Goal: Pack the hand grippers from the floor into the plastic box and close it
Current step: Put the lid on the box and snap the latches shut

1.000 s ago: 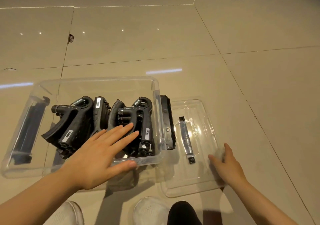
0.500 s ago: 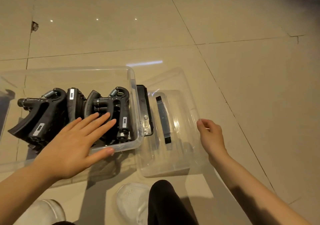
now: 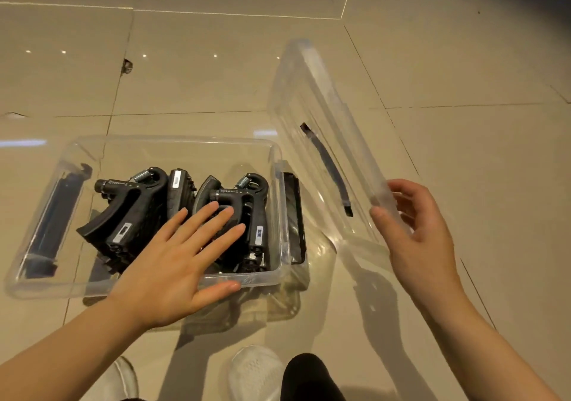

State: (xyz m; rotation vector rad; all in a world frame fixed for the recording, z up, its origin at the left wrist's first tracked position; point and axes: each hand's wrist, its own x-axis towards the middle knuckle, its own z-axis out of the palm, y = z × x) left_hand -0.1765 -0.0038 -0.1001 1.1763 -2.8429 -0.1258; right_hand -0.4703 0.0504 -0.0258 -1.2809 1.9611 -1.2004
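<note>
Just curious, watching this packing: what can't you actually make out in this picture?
Head view only:
- How many hand grippers lie in the plastic box: the left hand covers some.
- Label print: too small.
- Right hand fingers behind the lid: blurred.

Clear plastic box point(image 3: 275, 166) sits open on floor, black hand grippers point(image 3: 129, 215) packed inside. Clear lid point(image 3: 312, 98), black handle, stands tilted beside box's right end.
</note>
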